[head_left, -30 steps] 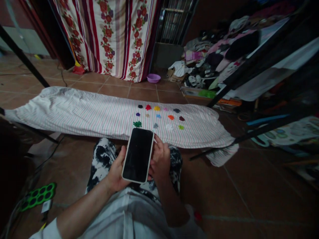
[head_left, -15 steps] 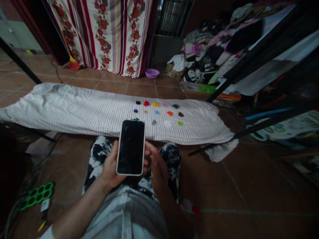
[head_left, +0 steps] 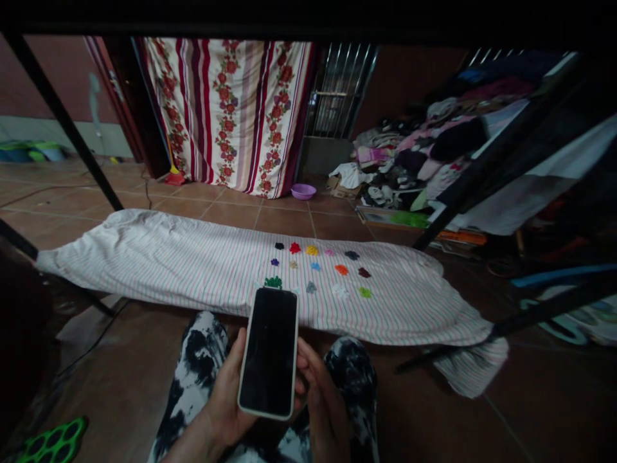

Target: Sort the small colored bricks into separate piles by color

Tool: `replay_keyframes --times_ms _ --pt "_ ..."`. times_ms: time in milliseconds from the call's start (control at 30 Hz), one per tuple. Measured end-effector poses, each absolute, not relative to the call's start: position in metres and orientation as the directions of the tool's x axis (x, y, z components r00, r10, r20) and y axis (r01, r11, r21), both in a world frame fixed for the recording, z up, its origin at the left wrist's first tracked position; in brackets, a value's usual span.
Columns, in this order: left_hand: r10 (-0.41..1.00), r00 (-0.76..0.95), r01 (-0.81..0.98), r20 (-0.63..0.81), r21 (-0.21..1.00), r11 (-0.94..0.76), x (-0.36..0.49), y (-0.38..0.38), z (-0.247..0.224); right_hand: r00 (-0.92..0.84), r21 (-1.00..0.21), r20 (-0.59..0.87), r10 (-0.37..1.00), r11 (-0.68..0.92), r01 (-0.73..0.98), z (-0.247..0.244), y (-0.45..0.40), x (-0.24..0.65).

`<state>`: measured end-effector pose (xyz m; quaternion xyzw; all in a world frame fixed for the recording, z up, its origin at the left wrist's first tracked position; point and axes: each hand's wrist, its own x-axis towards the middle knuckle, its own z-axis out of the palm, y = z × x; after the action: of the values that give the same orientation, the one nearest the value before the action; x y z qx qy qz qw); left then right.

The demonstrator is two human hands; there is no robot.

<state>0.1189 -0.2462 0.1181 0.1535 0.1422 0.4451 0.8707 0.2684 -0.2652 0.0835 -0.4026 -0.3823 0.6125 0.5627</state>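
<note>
A phone with a dark screen and a pale case [head_left: 268, 352] is held upright over my lap. My left hand [head_left: 227, 392] is wrapped round its left side and lower edge. At the phone's right edge is my right hand [head_left: 321, 392], its fingers bent and close together; whether they grip the case is hard to see. Beyond the phone, small piles of coloured pieces lie on a striped cloth [head_left: 183, 257], among them a red pile [head_left: 295, 247], a yellow pile [head_left: 312, 250] and an orange pile [head_left: 341, 269]. The phone's top edge partly overlaps a green pile [head_left: 273, 281].
Black metal bars [head_left: 67, 122] flank the cloth on both sides. Behind it are a floral curtain [head_left: 241, 116], a purple basin [head_left: 303, 191] and a heap of clothes [head_left: 414, 148]. A green object with round holes [head_left: 55, 444] lies at the lower left.
The view has tilted up, so the cloth, phone and hands appear lower and further right. More of the green pile shows above the phone. Both hands keep about the same pose.
</note>
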Motion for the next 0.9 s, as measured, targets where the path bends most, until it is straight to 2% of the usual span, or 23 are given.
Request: replay_keyframes --times_ms 100,267,600,900 --pt "0.809 0.576 -0.724 -0.113 0.390 0.570 0.120 -0.247 0.115 -0.001 -0.959 -0.053 0.999 -0.051 -0.279 0.082 -0.265 0.272" --pt "0.818 0.569 -0.751 -0.082 0.354 0.558 0.119 -0.249 0.115 -0.013 -0.977 -0.036 0.999 -0.038 -0.212 0.083 -0.268 0.271" --pt "0.809 0.582 -0.733 -0.084 0.376 0.567 0.114 -0.249 0.106 0.021 -0.983 0.028 0.999 0.031 -0.181 0.090 -0.270 0.268" --pt "0.778 0.627 -0.697 -0.042 0.416 0.585 0.119 -0.229 0.112 0.027 -0.962 0.068 0.997 0.073 -0.264 0.096 -0.257 0.269"
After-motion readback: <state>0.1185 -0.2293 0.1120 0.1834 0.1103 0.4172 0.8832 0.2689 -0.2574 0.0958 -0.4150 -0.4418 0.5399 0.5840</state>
